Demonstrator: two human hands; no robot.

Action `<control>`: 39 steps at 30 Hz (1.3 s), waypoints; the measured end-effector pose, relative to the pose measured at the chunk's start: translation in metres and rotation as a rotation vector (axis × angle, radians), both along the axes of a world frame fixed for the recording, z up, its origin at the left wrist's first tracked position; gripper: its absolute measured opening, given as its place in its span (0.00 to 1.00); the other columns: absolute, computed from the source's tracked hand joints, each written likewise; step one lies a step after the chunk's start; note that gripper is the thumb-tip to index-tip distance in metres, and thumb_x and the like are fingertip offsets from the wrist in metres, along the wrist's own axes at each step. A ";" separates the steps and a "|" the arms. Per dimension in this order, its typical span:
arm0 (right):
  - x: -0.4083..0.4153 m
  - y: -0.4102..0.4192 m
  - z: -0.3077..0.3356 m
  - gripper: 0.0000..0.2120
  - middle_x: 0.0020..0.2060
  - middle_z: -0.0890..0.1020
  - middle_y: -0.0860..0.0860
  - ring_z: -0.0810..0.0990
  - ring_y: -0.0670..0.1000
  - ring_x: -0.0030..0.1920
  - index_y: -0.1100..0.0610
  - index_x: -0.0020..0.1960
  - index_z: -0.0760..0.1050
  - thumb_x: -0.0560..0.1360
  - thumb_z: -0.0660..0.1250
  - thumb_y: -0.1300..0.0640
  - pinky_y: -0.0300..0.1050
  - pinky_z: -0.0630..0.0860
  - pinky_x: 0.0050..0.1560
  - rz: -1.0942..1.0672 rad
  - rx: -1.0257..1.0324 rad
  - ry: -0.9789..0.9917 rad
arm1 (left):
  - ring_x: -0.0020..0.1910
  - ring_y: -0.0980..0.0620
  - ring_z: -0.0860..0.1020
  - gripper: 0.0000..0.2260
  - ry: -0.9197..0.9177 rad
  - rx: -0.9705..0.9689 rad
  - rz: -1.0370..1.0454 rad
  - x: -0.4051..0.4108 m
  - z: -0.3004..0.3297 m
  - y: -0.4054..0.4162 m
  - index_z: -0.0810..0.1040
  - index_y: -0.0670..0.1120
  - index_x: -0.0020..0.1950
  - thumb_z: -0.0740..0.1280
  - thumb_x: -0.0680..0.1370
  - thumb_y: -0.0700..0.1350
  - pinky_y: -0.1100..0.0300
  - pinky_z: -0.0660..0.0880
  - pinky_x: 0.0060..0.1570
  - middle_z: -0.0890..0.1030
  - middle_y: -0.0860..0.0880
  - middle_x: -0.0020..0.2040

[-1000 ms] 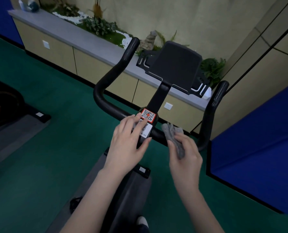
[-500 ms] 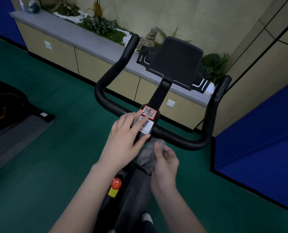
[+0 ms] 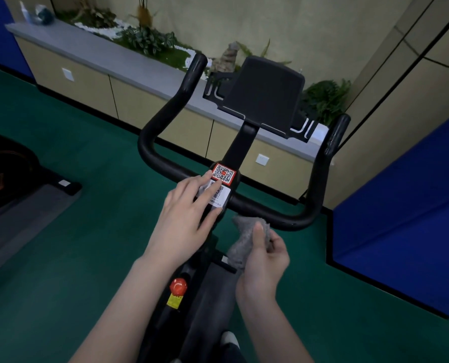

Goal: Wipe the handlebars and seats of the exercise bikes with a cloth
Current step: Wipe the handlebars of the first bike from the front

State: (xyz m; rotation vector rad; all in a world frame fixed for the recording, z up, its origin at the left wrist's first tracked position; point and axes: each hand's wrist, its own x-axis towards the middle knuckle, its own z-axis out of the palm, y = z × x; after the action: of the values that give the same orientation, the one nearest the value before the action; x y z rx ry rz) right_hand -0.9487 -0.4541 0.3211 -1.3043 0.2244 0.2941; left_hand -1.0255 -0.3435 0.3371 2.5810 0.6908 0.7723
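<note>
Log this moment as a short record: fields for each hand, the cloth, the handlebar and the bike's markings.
left hand: open, fingers resting on the white label at the handlebar's centre
right hand: grips the cloth, below the bar
cloth: grey, bunched, just under the bar; contact unclear
handlebar: black, both ends upturned
markings: red QR sticker, red knob on the frame

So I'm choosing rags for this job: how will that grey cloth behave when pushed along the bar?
Probably floppy: the cloth bunches and droops from the right hand. It looks light, and its fuzzy surface should likely drag on the handlebar, not slide.
</note>
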 end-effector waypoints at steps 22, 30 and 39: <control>0.032 -0.049 0.042 0.03 0.38 0.80 0.42 0.77 0.40 0.40 0.54 0.46 0.77 0.74 0.70 0.59 0.35 0.74 0.42 0.052 -0.395 -0.764 | 0.64 0.47 0.72 0.17 -0.063 0.120 -0.080 0.043 0.002 -0.013 0.81 0.46 0.53 0.73 0.71 0.55 0.50 0.61 0.66 0.79 0.52 0.53; 0.075 -0.041 0.061 0.05 0.41 0.74 0.47 0.76 0.51 0.44 0.59 0.49 0.79 0.74 0.71 0.62 0.29 0.68 0.41 0.306 -0.750 -1.104 | 0.62 0.50 0.72 0.15 -0.146 0.101 -0.037 0.049 -0.002 -0.013 0.81 0.48 0.50 0.75 0.68 0.55 0.56 0.59 0.64 0.80 0.55 0.50; 0.115 -0.021 0.073 0.09 0.41 0.74 0.49 0.69 0.48 0.47 0.56 0.55 0.78 0.78 0.64 0.55 0.38 0.63 0.44 0.892 -1.080 -1.066 | 0.62 0.52 0.71 0.15 -0.177 0.104 -0.041 0.050 -0.004 -0.013 0.80 0.48 0.49 0.74 0.68 0.55 0.56 0.59 0.64 0.80 0.55 0.50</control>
State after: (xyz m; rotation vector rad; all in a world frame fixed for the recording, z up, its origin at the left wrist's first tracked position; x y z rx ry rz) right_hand -0.8339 -0.4750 0.3936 -2.3876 -1.3061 0.1678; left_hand -0.9750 -0.3561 0.3335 2.5689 0.5561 1.0330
